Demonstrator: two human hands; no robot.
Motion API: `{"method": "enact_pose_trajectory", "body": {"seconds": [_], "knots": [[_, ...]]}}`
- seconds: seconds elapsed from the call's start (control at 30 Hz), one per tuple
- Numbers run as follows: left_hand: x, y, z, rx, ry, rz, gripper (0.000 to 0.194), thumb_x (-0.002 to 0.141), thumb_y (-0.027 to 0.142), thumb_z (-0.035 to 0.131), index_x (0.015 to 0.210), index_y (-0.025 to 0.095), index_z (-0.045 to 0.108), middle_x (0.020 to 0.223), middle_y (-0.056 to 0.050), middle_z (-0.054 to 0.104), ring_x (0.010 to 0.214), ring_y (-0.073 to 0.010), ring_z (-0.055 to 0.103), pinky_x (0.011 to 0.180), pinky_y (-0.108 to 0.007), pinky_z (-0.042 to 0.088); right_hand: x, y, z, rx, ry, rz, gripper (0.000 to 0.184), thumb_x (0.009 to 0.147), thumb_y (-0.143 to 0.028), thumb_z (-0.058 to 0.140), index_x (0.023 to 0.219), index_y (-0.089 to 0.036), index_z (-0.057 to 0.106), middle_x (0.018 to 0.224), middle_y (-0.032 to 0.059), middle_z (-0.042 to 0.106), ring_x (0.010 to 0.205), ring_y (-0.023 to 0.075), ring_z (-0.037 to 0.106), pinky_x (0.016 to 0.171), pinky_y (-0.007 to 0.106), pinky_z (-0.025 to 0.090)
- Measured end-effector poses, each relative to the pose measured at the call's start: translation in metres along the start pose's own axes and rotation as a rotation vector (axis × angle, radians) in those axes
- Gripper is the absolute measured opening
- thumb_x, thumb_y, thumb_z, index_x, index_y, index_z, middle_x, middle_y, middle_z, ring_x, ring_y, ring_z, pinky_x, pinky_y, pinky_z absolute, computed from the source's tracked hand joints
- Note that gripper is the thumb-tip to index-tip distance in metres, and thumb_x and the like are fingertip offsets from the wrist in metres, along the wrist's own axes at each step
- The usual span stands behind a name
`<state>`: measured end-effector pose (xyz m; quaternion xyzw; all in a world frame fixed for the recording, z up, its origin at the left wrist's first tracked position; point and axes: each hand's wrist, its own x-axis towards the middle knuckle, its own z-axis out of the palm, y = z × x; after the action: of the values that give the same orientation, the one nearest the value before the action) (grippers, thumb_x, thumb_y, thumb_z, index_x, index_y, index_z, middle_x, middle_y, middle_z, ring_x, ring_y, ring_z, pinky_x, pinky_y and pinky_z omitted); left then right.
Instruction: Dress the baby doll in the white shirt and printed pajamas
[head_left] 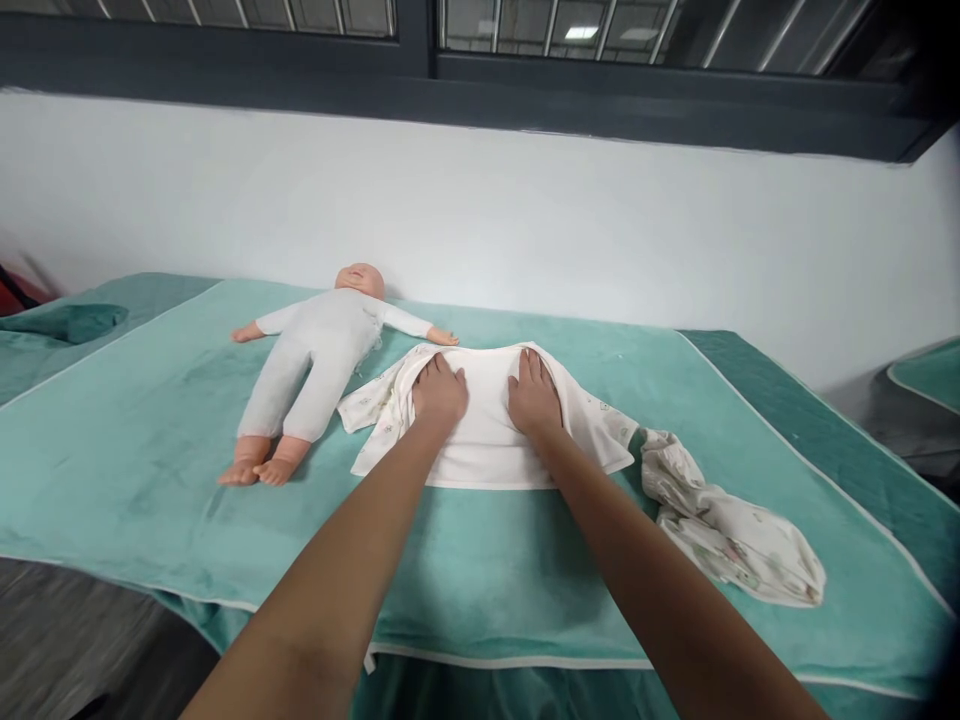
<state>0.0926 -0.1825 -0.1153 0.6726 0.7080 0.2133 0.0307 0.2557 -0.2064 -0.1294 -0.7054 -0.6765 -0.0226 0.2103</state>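
A white baby garment [487, 445] with a faint print lies spread on the teal towel [150, 470] in the middle of the table. My left hand [439, 390] rests on its left part, fingers stretched flat. My right hand [533, 394] presses flat on its right part, fingers together and extended. Both hands lie palm down near the garment's upper edge. To the left, a baby doll [311, 365] in a white suit lies on its back, arms spread, close to the garment's left sleeve.
A second crumpled white printed cloth [731, 535] lies to the right of the garment. A white wall [600, 230] runs close behind the table, under dark window frames. A folded dark teal cloth [64, 322] sits far left. The table's front edge is near me.
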Motion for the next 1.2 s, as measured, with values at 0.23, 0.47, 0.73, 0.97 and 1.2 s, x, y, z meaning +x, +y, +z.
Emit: {"method": "enact_pose_trajectory", "body": {"seconds": [0.23,0.47,0.73,0.97,1.2], "knots": [[0.005,-0.001,0.001,-0.003,-0.053,-0.010,0.061,0.097,0.040,0.031,0.147,0.004,0.037,0.149,-0.022,0.046,0.138,-0.0342,0.042,0.113,-0.045,0.036,0.002,-0.001,0.004,0.002,-0.095,0.079,0.066,0.100,-0.037,0.027,0.156,-0.003,0.022,0.164,0.0128,0.018,0.147,0.0305,0.026,0.121,0.041,0.023],[0.003,-0.002,0.000,-0.004,-0.045,-0.024,0.058,0.097,0.040,0.033,0.141,0.005,0.045,0.140,-0.023,0.055,0.131,-0.0359,0.049,0.108,-0.047,0.041,0.010,-0.011,-0.004,-0.107,-0.188,-0.003,0.056,0.093,-0.009,0.032,0.148,0.005,0.036,0.158,0.0246,0.027,0.147,0.0296,0.029,0.117,0.040,0.028],[-0.003,-0.003,0.009,0.037,0.173,0.079,0.052,0.098,0.031,0.033,0.140,0.004,0.044,0.137,-0.021,0.057,0.129,-0.0315,0.051,0.111,-0.041,0.036,-0.001,-0.048,0.007,-0.075,-0.109,-0.086,0.049,0.101,-0.024,0.029,0.140,-0.003,0.050,0.150,0.0195,0.046,0.142,0.0269,0.038,0.117,0.039,0.027],[-0.003,-0.004,0.008,0.036,0.118,0.023,0.050,0.098,0.035,0.034,0.136,0.006,0.049,0.134,-0.021,0.060,0.125,-0.0328,0.055,0.106,-0.044,0.042,0.012,-0.036,0.016,0.006,-0.137,0.087,0.074,0.100,-0.047,0.029,0.152,0.005,0.027,0.161,0.0224,0.019,0.149,0.0313,0.022,0.120,0.045,0.022],[-0.003,-0.005,0.008,0.031,0.126,0.048,0.052,0.098,0.036,0.033,0.140,0.008,0.045,0.138,-0.019,0.057,0.130,-0.0323,0.051,0.109,-0.043,0.040,0.018,-0.012,0.021,0.118,-0.017,-0.013,0.073,0.097,-0.040,0.031,0.152,0.007,0.020,0.164,0.0221,0.005,0.152,0.0295,0.011,0.123,0.042,0.017]]}}
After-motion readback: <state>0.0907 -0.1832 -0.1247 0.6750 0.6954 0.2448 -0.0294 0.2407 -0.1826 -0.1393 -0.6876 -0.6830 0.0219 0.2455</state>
